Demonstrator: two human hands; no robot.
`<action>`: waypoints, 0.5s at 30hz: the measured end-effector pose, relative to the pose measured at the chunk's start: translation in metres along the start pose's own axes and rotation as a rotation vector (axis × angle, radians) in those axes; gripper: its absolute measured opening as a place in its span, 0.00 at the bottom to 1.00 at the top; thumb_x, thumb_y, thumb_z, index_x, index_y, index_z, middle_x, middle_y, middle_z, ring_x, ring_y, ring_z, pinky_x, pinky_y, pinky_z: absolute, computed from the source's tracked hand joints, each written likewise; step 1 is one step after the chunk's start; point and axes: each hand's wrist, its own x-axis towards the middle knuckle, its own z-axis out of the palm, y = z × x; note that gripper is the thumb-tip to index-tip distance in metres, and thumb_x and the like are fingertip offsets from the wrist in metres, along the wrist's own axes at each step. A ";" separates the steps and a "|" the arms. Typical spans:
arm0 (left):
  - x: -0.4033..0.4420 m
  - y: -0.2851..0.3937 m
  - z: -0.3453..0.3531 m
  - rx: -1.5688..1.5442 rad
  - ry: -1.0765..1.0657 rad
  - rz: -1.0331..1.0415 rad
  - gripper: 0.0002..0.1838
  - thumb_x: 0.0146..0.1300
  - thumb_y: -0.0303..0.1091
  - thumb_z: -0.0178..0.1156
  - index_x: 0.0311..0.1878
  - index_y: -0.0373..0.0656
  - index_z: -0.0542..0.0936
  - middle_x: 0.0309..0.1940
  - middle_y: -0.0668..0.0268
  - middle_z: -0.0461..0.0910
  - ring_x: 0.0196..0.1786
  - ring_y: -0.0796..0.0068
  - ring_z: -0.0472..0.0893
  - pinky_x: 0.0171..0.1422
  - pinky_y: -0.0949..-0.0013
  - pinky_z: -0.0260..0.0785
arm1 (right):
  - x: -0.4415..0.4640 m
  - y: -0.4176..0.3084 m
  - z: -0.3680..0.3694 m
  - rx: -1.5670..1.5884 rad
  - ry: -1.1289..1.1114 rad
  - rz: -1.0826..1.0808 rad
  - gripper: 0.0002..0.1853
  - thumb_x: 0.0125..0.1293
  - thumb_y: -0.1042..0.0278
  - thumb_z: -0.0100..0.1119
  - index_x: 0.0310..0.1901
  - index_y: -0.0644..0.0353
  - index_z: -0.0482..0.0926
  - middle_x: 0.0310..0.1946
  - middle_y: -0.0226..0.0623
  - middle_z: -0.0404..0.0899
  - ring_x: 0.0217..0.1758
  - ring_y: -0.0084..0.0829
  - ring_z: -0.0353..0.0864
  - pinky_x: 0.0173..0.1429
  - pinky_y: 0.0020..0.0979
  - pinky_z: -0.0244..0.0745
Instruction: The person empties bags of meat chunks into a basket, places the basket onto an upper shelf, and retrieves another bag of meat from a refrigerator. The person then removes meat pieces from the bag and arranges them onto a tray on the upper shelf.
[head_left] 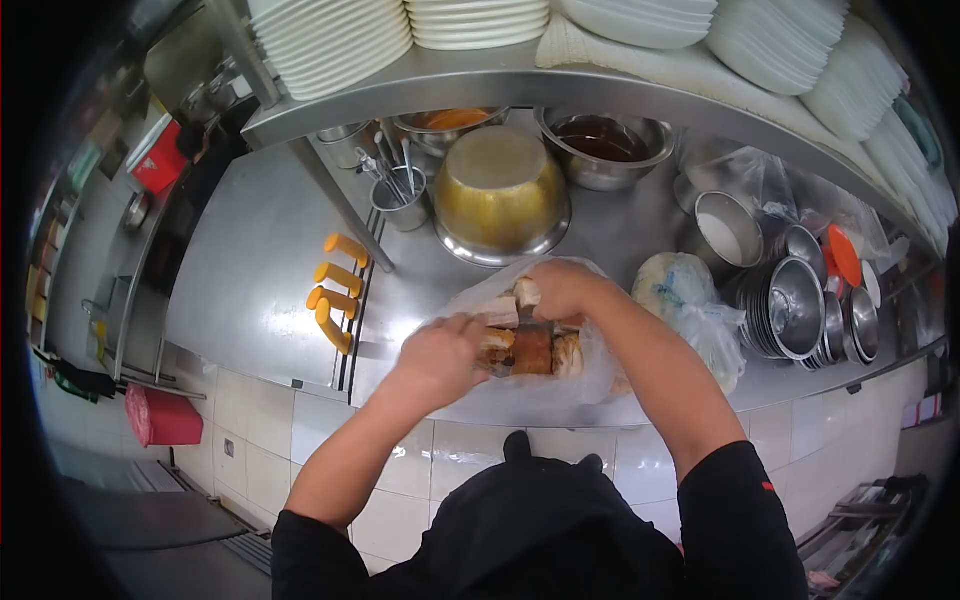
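Observation:
An open clear plastic bag point(590, 385) lies at the front of the steel counter. Inside are several chunks of what looks like roast pork point(532, 352), brown on top and pale on the cut sides. From the left, my left hand point(440, 355) reaches in, fingers curled around a chunk at that side; its fingertips are partly hidden. My right hand point(565, 290) is at the bag's far side, closed on a pale chunk of meat point(526, 293). A second pale chunk point(497, 312) lies between the hands.
An overturned steel bowl point(500, 190) stands behind the bag, beside a utensil pot point(402, 198). Yellow-handled knives point(340, 280) stand in a slot at left. A tied bag point(680, 295) and stacked steel bowls point(795, 308) sit right. A plate shelf point(480, 85) overhangs the back.

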 end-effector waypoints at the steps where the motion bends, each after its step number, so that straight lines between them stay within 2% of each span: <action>1: 0.008 0.003 0.005 -0.011 0.137 0.108 0.32 0.54 0.46 0.69 0.58 0.39 0.72 0.54 0.46 0.76 0.45 0.50 0.84 0.48 0.53 0.77 | -0.008 0.000 -0.007 0.114 0.033 -0.021 0.26 0.48 0.64 0.71 0.51 0.63 0.82 0.47 0.49 0.84 0.53 0.44 0.83 0.57 0.38 0.77; 4: 0.025 0.026 0.020 0.006 -0.151 -0.239 0.29 0.54 0.40 0.68 0.58 0.40 0.72 0.55 0.52 0.75 0.53 0.50 0.80 0.52 0.51 0.76 | 0.008 0.031 -0.008 0.107 0.119 -0.180 0.24 0.50 0.61 0.70 0.50 0.62 0.82 0.46 0.49 0.84 0.51 0.44 0.84 0.56 0.38 0.78; 6: 0.019 0.024 0.040 -0.083 0.007 -0.186 0.35 0.52 0.44 0.70 0.62 0.41 0.71 0.56 0.51 0.74 0.52 0.50 0.81 0.51 0.52 0.78 | -0.003 0.046 -0.013 0.262 0.125 -0.305 0.24 0.51 0.58 0.68 0.49 0.61 0.82 0.44 0.47 0.85 0.48 0.42 0.85 0.54 0.39 0.78; 8: 0.025 0.028 0.048 -0.169 0.206 -0.076 0.40 0.47 0.49 0.73 0.63 0.44 0.72 0.57 0.49 0.75 0.50 0.50 0.81 0.51 0.53 0.78 | -0.021 0.054 -0.023 0.232 0.150 -0.260 0.25 0.52 0.56 0.68 0.49 0.62 0.81 0.42 0.47 0.86 0.45 0.38 0.85 0.51 0.37 0.79; 9: 0.029 0.029 0.052 -0.172 0.179 -0.082 0.39 0.46 0.49 0.74 0.62 0.46 0.73 0.56 0.49 0.76 0.50 0.51 0.82 0.51 0.53 0.78 | -0.030 0.063 -0.021 0.305 0.182 -0.300 0.24 0.54 0.58 0.68 0.51 0.63 0.81 0.43 0.42 0.86 0.44 0.32 0.84 0.51 0.34 0.79; 10: 0.029 0.028 0.056 -0.165 0.199 -0.108 0.39 0.44 0.52 0.74 0.61 0.48 0.74 0.54 0.49 0.77 0.51 0.51 0.82 0.51 0.52 0.78 | -0.041 0.071 -0.013 0.671 0.180 -0.396 0.24 0.57 0.61 0.67 0.54 0.63 0.79 0.44 0.36 0.85 0.46 0.26 0.82 0.53 0.32 0.78; 11: 0.033 0.016 0.060 -0.170 0.108 -0.106 0.40 0.43 0.54 0.74 0.60 0.49 0.75 0.53 0.49 0.78 0.51 0.51 0.82 0.51 0.52 0.78 | -0.046 0.082 -0.007 0.868 0.149 -0.432 0.25 0.59 0.66 0.66 0.57 0.64 0.77 0.49 0.34 0.83 0.50 0.23 0.79 0.56 0.30 0.76; 12: 0.033 0.005 0.056 -0.164 0.060 -0.028 0.39 0.45 0.58 0.72 0.60 0.51 0.75 0.54 0.47 0.77 0.52 0.50 0.82 0.52 0.51 0.77 | -0.071 0.085 -0.012 1.069 0.173 -0.506 0.27 0.59 0.67 0.66 0.60 0.65 0.75 0.52 0.35 0.82 0.53 0.24 0.78 0.58 0.31 0.75; 14: 0.027 -0.011 0.046 -0.229 0.037 0.093 0.38 0.43 0.52 0.75 0.59 0.51 0.77 0.51 0.54 0.81 0.49 0.55 0.84 0.55 0.58 0.76 | -0.122 0.082 -0.026 1.361 0.233 -0.614 0.29 0.60 0.68 0.66 0.64 0.64 0.71 0.55 0.36 0.79 0.56 0.26 0.78 0.58 0.32 0.76; 15: 0.028 -0.031 0.050 -0.381 -0.003 0.052 0.38 0.42 0.50 0.76 0.59 0.49 0.77 0.49 0.55 0.81 0.47 0.58 0.84 0.54 0.60 0.76 | -0.147 0.091 -0.036 1.448 0.284 -0.637 0.30 0.61 0.69 0.65 0.65 0.63 0.70 0.55 0.36 0.79 0.56 0.28 0.78 0.56 0.33 0.77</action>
